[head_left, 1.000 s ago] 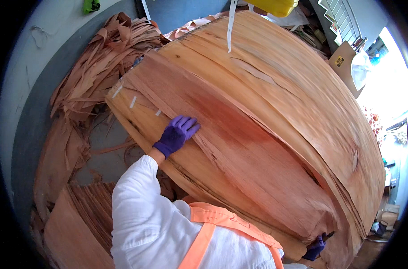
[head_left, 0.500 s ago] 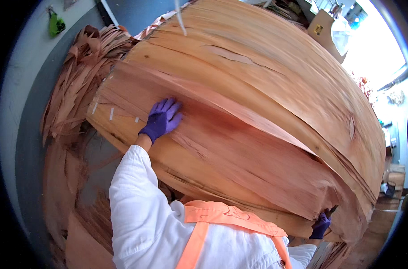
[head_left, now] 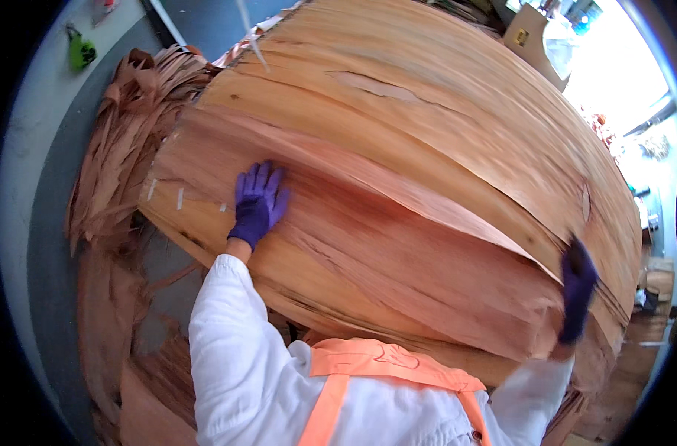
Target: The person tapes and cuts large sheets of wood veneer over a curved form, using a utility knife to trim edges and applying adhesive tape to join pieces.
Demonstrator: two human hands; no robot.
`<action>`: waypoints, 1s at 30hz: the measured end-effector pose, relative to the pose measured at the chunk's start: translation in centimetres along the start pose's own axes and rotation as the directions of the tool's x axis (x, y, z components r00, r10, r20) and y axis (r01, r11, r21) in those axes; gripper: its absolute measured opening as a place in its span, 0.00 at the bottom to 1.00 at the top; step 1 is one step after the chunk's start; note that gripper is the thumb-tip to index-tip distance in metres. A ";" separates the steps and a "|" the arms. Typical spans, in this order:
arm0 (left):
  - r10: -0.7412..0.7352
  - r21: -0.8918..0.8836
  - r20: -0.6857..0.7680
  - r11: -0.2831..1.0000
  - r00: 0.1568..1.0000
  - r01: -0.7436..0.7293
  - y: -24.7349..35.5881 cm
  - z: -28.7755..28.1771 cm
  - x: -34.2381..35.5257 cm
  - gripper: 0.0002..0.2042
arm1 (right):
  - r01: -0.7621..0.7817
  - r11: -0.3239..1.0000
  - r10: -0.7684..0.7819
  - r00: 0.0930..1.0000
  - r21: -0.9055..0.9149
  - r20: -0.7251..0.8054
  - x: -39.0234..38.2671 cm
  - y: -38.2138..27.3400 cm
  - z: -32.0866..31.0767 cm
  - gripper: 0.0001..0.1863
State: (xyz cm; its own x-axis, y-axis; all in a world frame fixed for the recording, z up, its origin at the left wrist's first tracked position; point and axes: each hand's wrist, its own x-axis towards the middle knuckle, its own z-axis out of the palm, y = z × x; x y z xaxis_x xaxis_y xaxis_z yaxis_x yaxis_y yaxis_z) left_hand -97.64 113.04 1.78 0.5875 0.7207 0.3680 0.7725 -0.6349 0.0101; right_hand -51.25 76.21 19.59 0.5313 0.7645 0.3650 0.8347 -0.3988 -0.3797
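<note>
Right hand (head_left: 578, 288) higher, by reddish veneer (head_left: 420, 260)

Left fingers (head_left: 262, 175) flat, slightly apart

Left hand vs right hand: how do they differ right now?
Left hand is palm-down with fingers spread; right hand is blurred, its finger pose unclear.
Left hand is on the left part of the reddish-brown veneer sheet; right hand is by its right end.
Shared: both wear purple gloves.
</note>
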 end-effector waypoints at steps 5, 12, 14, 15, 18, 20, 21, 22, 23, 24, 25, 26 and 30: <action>-0.025 0.019 -0.051 0.999 0.998 0.026 -0.7 0.0 -0.8 0.22 | 0.410 0.888 -0.448 0.873 0.210 0.190 8.5 -14.9 16.9 0.14; -0.050 0.012 -0.085 0.999 0.995 0.051 0.2 0.0 -0.5 0.21 | 0.490 0.871 -0.444 0.810 -0.027 0.382 7.5 -21.0 29.1 0.21; -0.050 0.001 -0.090 0.999 0.995 0.051 0.2 -0.4 -0.6 0.21 | 0.412 0.903 -0.300 0.808 -0.124 0.507 6.8 -22.1 29.5 0.24; -0.049 -0.010 -0.093 0.999 0.994 0.048 0.3 -0.4 -0.7 0.21 | 0.412 0.903 -0.294 0.798 -0.120 0.526 7.0 -22.5 29.3 0.23; -0.056 -0.024 -0.096 0.998 0.994 0.054 0.1 -0.4 -0.7 0.22 | 0.432 0.898 -0.321 0.775 -0.086 0.544 7.8 -23.1 28.6 0.17; -0.063 -0.023 -0.061 0.998 0.996 0.062 0.3 -0.7 -0.5 0.22 | 0.480 0.877 -0.400 0.759 -0.027 0.515 8.5 -22.9 28.2 0.12; -0.067 -0.020 -0.043 0.998 0.997 0.066 0.4 -0.9 -0.5 0.22 | 0.449 0.893 -0.381 0.786 -0.027 0.486 8.5 -22.9 28.0 0.11; -0.072 -0.024 -0.052 0.997 0.996 0.070 0.4 -0.8 -0.5 0.22 | 0.417 0.909 -0.361 0.813 -0.025 0.458 8.4 -22.9 27.8 0.09; -0.078 -0.029 -0.059 0.997 0.995 0.077 0.5 -0.7 -0.5 0.22 | 0.385 0.923 -0.339 0.836 -0.021 0.431 8.4 -23.0 27.6 0.08; -0.085 -0.033 -0.065 0.996 0.994 0.083 0.4 -0.7 -0.7 0.21 | 0.382 0.923 -0.336 0.857 -0.045 0.391 8.6 -23.2 27.6 0.07; -0.092 -0.044 -0.062 0.995 0.994 0.089 0.3 -0.7 -0.8 0.21 | 0.379 0.923 -0.334 0.875 -0.067 0.350 8.8 -23.4 27.6 0.06; -0.092 -0.059 -0.060 0.994 0.994 0.088 0.4 -0.8 -0.7 0.21 | 0.370 0.924 -0.326 0.894 -0.095 0.306 9.2 -23.3 27.5 0.06; -0.083 -0.077 -0.057 0.994 0.995 0.079 0.6 -0.8 -0.7 0.22 | 0.355 0.917 -0.313 0.923 -0.181 0.226 12.0 -22.7 27.9 0.04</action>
State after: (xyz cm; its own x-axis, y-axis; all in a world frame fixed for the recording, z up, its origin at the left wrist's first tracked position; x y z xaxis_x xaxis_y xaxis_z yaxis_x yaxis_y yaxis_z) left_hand -97.83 111.92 2.29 0.5064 0.7540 0.4183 0.7956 -0.5956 0.1106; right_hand -67.82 108.52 8.90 0.1967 0.9444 0.2636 0.9804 -0.1859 -0.0654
